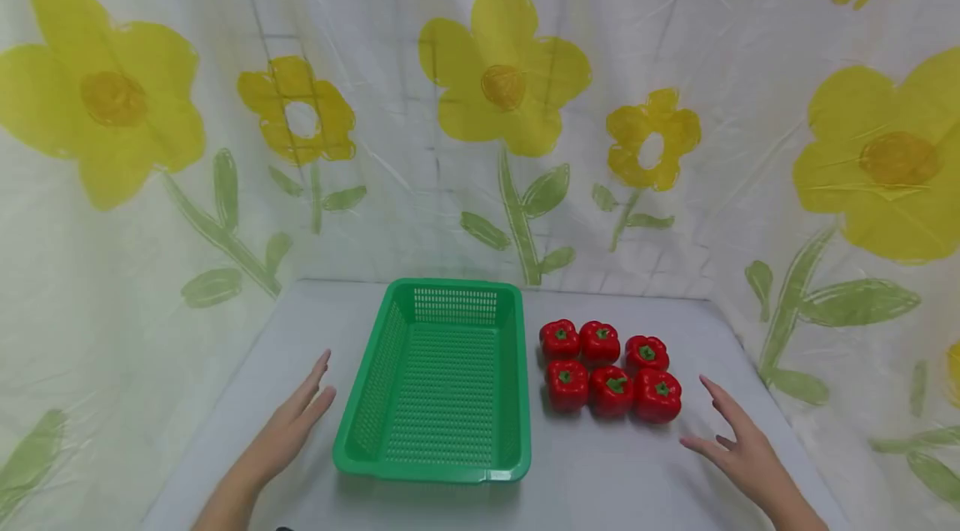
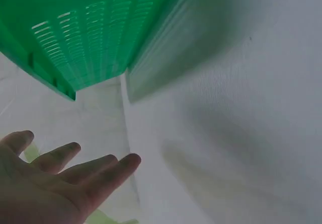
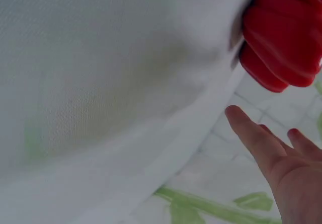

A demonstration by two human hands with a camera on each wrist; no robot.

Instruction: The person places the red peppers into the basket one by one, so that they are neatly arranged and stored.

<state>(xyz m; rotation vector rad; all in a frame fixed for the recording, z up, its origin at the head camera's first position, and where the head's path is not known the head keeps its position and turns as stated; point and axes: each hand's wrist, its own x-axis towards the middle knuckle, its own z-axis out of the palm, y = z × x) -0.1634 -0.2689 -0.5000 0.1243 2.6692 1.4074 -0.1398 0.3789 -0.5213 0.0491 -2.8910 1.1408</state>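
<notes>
A green plastic basket (image 1: 442, 473) with slotted walls sits near the middle of the white table. To its right, several red bell peppers (image 1: 657, 398) with green stems stand close together in two rows. My left hand (image 1: 283, 431) hovers left of the basket, fingers extended and holding nothing; the left wrist view shows its spread fingers below the basket's side wall (image 2: 95, 43). On the right, my right hand (image 1: 742, 452) is held just off the front-right bell pepper, fingers apart and nothing in them. In the right wrist view a bell pepper (image 3: 284, 38) lies beyond the fingertips.
A white curtain (image 1: 390, 206) painted with yellow flowers and green leaves hangs behind the table and along both sides. The white tabletop (image 1: 600, 481) ends at the curtain at the back. A small dark object (image 1: 285, 528) shows at the bottom edge.
</notes>
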